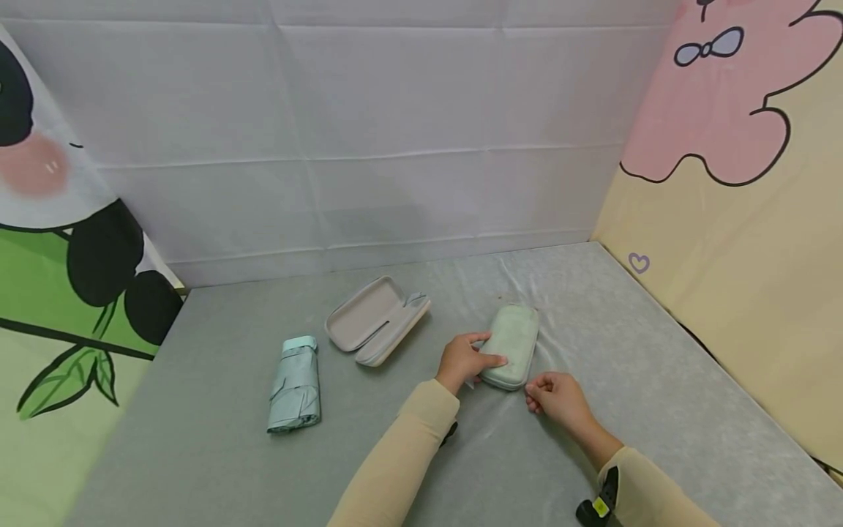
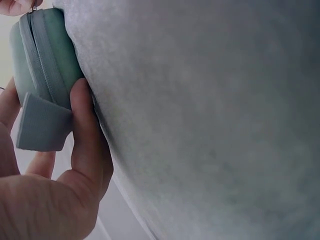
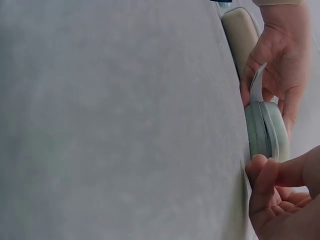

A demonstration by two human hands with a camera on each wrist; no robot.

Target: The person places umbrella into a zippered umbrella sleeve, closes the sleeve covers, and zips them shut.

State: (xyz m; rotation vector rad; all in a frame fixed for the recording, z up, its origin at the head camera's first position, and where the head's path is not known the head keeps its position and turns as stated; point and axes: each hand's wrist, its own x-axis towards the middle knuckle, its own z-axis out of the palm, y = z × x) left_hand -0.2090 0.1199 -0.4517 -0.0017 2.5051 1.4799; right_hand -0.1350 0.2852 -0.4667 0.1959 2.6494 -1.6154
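A pale green zippered case [image 1: 515, 338] lies on the grey cloth toward the right. My left hand [image 1: 465, 361] grips its near left side, thumb on top. Along the side runs a grey zipper [image 2: 44, 62], partly parted near the slider, and a grey fabric tab [image 2: 45, 122] sticks out by the left fingers. At the case's near right corner, my right hand [image 1: 558, 399] pinches the small zipper pull [image 2: 34, 9] between thumb and curled forefinger. In the right wrist view the pull is hidden behind the right fingertips [image 3: 260, 161].
Left of the hands, a beige hard case [image 1: 369, 316] lies spread at its hinge, lid back. Farther left is a folded light-teal bundle [image 1: 294, 388] with dark lines. The grey cloth-covered table [image 1: 217, 439] meets a white fabric wall [image 1: 395, 183] behind and printed panels at both sides.
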